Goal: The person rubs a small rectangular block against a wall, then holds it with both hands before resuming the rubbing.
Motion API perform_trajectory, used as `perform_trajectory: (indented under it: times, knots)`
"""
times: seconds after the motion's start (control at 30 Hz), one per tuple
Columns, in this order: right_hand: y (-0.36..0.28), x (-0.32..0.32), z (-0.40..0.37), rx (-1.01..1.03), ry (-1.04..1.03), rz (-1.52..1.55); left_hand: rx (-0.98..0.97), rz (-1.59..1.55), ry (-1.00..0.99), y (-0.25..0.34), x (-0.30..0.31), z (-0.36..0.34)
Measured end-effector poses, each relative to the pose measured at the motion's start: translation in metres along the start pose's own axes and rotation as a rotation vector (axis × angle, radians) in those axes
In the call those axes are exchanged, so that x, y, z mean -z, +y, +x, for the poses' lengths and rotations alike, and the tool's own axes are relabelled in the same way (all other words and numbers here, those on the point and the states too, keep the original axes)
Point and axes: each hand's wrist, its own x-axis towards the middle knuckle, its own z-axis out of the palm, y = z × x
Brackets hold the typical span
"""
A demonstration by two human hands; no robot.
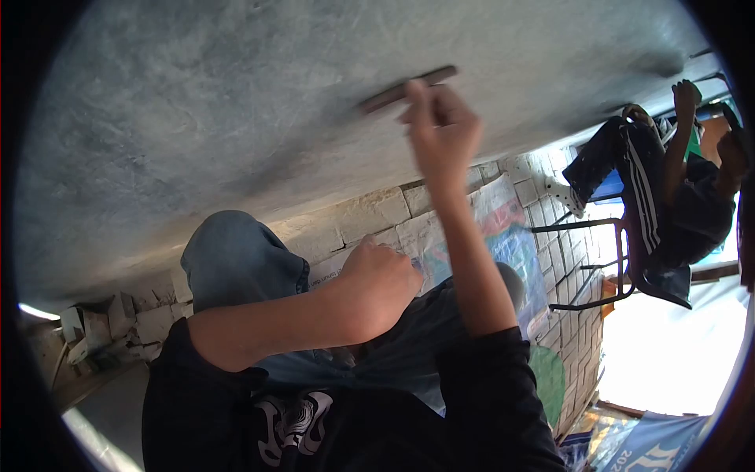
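Observation:
My right hand point(442, 134) is closed around a thin, flat, dark brown bar point(385, 98) and holds it against a smooth grey surface point(236, 102). The bar lies at a slant, its two ends sticking out past my fingers. The grey surface is mottled with darker smudges. Lower down, my left hand point(377, 279) is curled into a fist near my bent knees, apart from the grey surface. Its fingertips are turned away, so whatever they may hold is hidden.
Bare bricks point(377, 216) and a printed plastic sheet point(503, 228) lie below the grey surface. At right another person point(668, 181) sits on a dark metal-framed chair point(621, 267). Broken blocks point(118, 318) are piled at left. A blue banner point(653, 444) shows at lower right.

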Motion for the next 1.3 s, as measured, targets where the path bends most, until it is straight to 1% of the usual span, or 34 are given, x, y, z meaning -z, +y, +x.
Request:
perform_trajectory:
  times: [0.03, 0.1, 0.13, 0.17, 0.23, 0.27, 0.3, 0.33, 0.37, 0.4, 0.43, 0.47, 0.5, 0.57, 0.6, 0.63, 0.73, 0.8, 0.83, 0.9, 0.93, 0.97, 1.0, 1.03, 1.1, 1.13, 1.17, 1.23, 1.27, 1.3]
  knots:
    - [0.001, 0.005, 0.002, 0.002, 0.011, -0.005, -0.008, 0.008, -0.001, 0.001, -0.001, 0.001]
    - [0.000, 0.018, 0.017, -0.076, 0.044, -0.006, 0.059, 0.058, 0.056, 0.002, -0.004, -0.002]
    - [0.001, 0.035, 0.032, -0.209, 0.084, 0.180, 0.059, 0.049, 0.055, 0.002, -0.006, -0.004]
    - [0.004, 0.034, 0.030, -0.214, 0.079, 0.176, 0.051, 0.042, 0.084, 0.002, -0.008, -0.007]
    - [0.006, 0.024, 0.024, -0.173, 0.152, 0.132, 0.034, 0.052, 0.110, 0.001, -0.007, -0.005]
    - [0.011, 0.006, 0.005, -0.054, 0.082, 0.015, 0.008, 0.016, 0.086, 0.001, -0.008, -0.003]
    - [0.012, 0.006, 0.004, -0.055, 0.092, 0.014, -0.016, -0.018, 0.064, 0.000, -0.008, -0.002]
    - [0.012, 0.005, 0.004, -0.002, 0.076, 0.006, -0.018, -0.011, 0.062, 0.000, -0.008, -0.002]
    - [0.013, 0.003, 0.004, 0.049, 0.053, -0.001, 0.026, 0.036, 0.079, 0.002, -0.008, -0.002]
    - [0.012, 0.017, 0.015, -0.056, 0.113, 0.065, 0.073, 0.073, 0.098, 0.003, -0.009, -0.003]
    - [0.012, 0.036, 0.031, -0.165, 0.170, 0.128, 0.075, 0.060, 0.095, 0.004, -0.010, -0.006]
    - [0.013, 0.043, 0.041, -0.196, 0.259, 0.196, 0.061, 0.055, 0.102, 0.004, -0.009, -0.008]
    - [0.013, 0.039, 0.038, -0.195, 0.260, 0.196, 0.047, 0.061, 0.113, 0.004, -0.008, -0.009]
    - [0.012, 0.018, 0.019, 0.025, 0.218, -0.058, 0.056, 0.064, 0.110, 0.003, -0.012, -0.004]
    - [0.006, 0.003, 0.002, 0.080, 0.140, -0.075, 0.066, 0.064, 0.110, 0.003, -0.012, -0.002]
    - [0.007, 0.005, 0.004, 0.077, 0.156, -0.074, 0.060, 0.077, 0.103, 0.003, -0.012, -0.002]
    - [0.016, 0.022, 0.023, 0.036, 0.178, -0.066, 0.096, 0.146, 0.113, 0.000, -0.010, -0.011]
    - [0.030, 0.052, 0.053, -0.149, 0.338, 0.143, 0.065, 0.090, 0.165, 0.001, -0.007, -0.016]
    - [0.023, 0.044, 0.046, -0.145, 0.364, 0.157, 0.063, 0.118, 0.157, 0.001, -0.005, -0.015]
    - [0.012, 0.012, 0.013, 0.055, 0.211, -0.092, -0.041, -0.030, 0.055, 0.001, -0.003, -0.012]
    - [0.009, 0.006, 0.005, 0.048, 0.249, -0.079, -0.061, -0.079, 0.009, -0.001, -0.002, -0.008]
    - [0.008, 0.000, 0.000, 0.061, 0.206, -0.053, -0.062, -0.046, -0.008, -0.002, -0.004, -0.006]
    - [0.007, -0.004, -0.001, 0.076, 0.158, -0.027, -0.025, 0.005, 0.047, -0.001, -0.007, -0.005]
    - [0.013, 0.006, 0.013, 0.075, 0.182, -0.016, 0.012, 0.049, 0.105, -0.002, -0.008, -0.006]
    - [0.024, 0.044, 0.047, -0.099, 0.356, 0.100, 0.043, 0.058, 0.086, -0.002, -0.004, -0.010]
    - [0.022, 0.051, 0.051, -0.155, 0.377, 0.108, 0.068, 0.051, 0.084, 0.000, -0.003, -0.010]
    - [0.021, 0.043, 0.043, -0.148, 0.392, 0.111, 0.062, 0.067, 0.084, 0.000, -0.003, -0.008]
    - [0.017, 0.010, 0.007, 0.037, 0.220, -0.027, -0.004, 0.000, 0.097, -0.002, -0.009, -0.005]
    - [0.016, 0.003, -0.001, 0.037, 0.242, -0.022, -0.008, 0.021, 0.089, -0.002, -0.010, -0.004]
    - [0.012, -0.001, -0.006, 0.054, 0.186, -0.016, -0.007, 0.025, 0.083, -0.002, -0.010, -0.001]
